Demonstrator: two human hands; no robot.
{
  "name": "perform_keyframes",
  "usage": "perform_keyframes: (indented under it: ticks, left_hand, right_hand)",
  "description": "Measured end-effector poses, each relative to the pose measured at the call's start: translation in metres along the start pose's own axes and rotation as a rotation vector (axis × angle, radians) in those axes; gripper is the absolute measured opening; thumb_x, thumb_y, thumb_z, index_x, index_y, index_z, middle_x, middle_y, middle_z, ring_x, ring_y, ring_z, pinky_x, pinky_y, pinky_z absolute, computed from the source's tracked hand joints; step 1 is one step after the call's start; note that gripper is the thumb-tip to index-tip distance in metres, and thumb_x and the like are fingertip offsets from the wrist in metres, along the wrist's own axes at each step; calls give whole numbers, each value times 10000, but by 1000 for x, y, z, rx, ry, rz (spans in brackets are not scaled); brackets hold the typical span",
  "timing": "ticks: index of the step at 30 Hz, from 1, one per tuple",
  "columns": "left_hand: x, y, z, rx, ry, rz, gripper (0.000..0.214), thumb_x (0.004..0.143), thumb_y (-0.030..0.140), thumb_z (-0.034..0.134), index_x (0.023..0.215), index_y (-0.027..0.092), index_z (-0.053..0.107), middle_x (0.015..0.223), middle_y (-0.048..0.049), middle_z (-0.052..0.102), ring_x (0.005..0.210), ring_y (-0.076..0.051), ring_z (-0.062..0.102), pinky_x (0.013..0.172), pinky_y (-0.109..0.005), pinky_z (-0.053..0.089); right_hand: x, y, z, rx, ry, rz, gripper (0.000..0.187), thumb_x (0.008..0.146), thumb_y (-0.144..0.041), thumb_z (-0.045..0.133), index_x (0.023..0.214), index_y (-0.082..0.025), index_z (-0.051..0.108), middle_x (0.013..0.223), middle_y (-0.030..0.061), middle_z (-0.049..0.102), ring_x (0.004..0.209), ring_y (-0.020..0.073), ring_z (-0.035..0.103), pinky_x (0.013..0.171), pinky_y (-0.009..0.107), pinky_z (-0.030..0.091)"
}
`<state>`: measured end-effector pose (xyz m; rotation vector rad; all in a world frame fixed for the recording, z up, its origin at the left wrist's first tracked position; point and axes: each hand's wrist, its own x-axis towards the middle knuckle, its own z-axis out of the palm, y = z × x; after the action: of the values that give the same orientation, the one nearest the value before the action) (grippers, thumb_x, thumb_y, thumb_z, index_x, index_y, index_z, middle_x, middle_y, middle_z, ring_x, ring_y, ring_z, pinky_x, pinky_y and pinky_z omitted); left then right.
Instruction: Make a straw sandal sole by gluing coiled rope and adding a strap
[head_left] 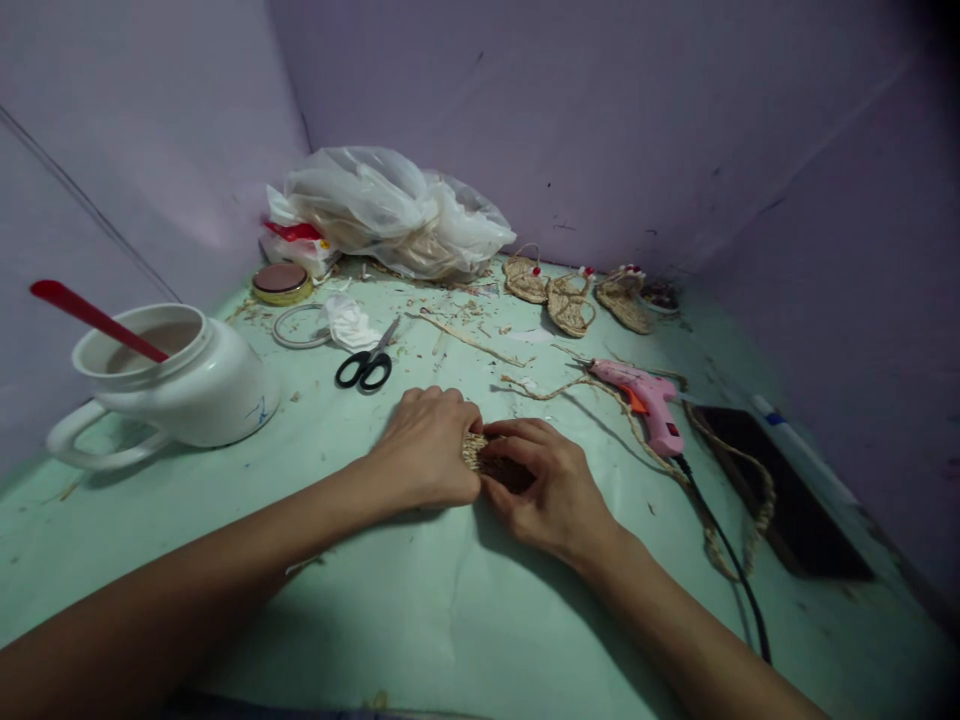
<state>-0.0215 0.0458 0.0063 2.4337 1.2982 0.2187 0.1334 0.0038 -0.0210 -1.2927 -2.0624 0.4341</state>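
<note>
Between my two hands is a small woven straw piece (474, 452), tan and braided, mostly covered by the fingers. My left hand (433, 448) is closed over its left part. On the other side, my right hand (551, 490) grips it with fingers and thumb curled around its right part. Behind the hands lie black-handled scissors (367, 365). Over to the right, a pink glue gun (637, 395) rests on its side, with a braided straw cord (739, 455) running beside and under it.
Several small woven sandals (568, 303) with red beads sit at the back wall. A plastic bag (390, 210) fills the back left. A white mug (202, 385) holding a red-handled tool (97, 318) stands left. A dark flat phone-like slab (780, 500) lies right. Straw scraps litter the green table (420, 620).
</note>
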Motion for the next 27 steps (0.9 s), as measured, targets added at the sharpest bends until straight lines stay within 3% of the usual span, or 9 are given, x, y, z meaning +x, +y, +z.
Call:
perform_keyframes:
  ticks: [15,19,21,27]
  left_hand:
    - [-4,-1,3,1,0,-2,311,590,283,595,878,187,662,863,-86,625,853,-276,545,819,-439,415]
    - [-8,-6,0,-49,-9,-52,616,613,310,634,1199,150,534,1026,-115,615,985,-300,533,893,-438,407]
    - [-10,-8,-3,-74,-34,-81,692,624,298,640,1269,124,457,1089,-130,595,1027,-295,526,902,-414,414]
    - [-13,-9,-8,-59,-91,-41,398,641,270,649,1020,160,597,1063,-100,552,1033,-274,483,887,-378,416]
  right_hand:
    - [-2,2,3,1,37,-17,181,624,-147,639,792,-169,699,942,84,714,855,251,619,766,406,500]
    - [-3,2,2,2,17,-16,182,633,-154,640,809,-157,688,956,101,708,877,259,622,775,410,499]
    - [-3,1,1,0,4,-13,188,636,-160,642,820,-152,681,965,107,705,882,261,622,781,412,498]
    - [0,2,1,15,9,-6,197,636,-158,632,828,-151,678,966,104,707,873,253,630,787,409,495]
